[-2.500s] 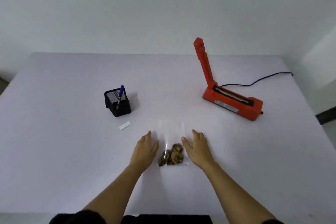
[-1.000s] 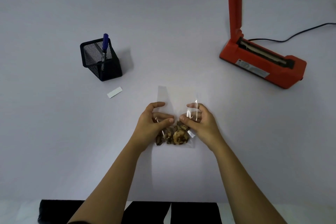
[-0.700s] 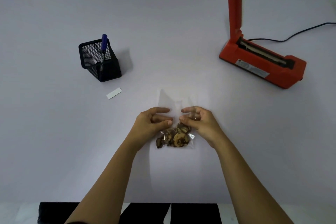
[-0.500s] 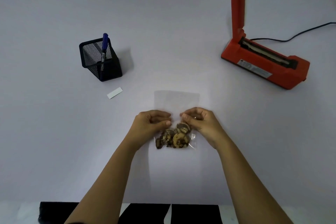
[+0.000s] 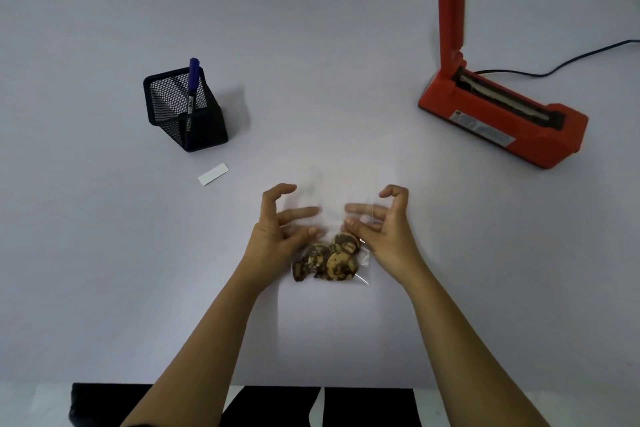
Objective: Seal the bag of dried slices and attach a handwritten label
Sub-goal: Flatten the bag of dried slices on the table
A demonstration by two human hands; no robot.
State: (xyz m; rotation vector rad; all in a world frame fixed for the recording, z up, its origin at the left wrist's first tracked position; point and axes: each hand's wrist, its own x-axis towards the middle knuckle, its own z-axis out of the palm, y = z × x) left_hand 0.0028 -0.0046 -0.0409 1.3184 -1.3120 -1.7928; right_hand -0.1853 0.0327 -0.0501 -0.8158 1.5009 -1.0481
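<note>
A clear plastic bag (image 5: 362,262) lies flat on the table in front of me, with brown dried slices (image 5: 329,262) bunched at its near end. Its empty upper part stretches away between my hands and is hard to make out. My left hand (image 5: 277,236) sits at the bag's left edge and my right hand (image 5: 384,232) at its right edge. Both have fingers spread and curled above the film, thumbs close to the slices, and grip nothing. A small white label (image 5: 213,174) lies to the left. A blue pen (image 5: 193,80) stands in a black mesh holder (image 5: 183,114).
A red heat sealer (image 5: 502,118) stands at the right with its arm (image 5: 450,0) raised upright, and its black cord (image 5: 571,59) runs off to the right. The table (image 5: 104,270) is pale lilac, with its near edge just below my forearms.
Both hands were pinching the bag just above the slices. They have let go and spread their fingers, and the bag's upper part lies flat.
</note>
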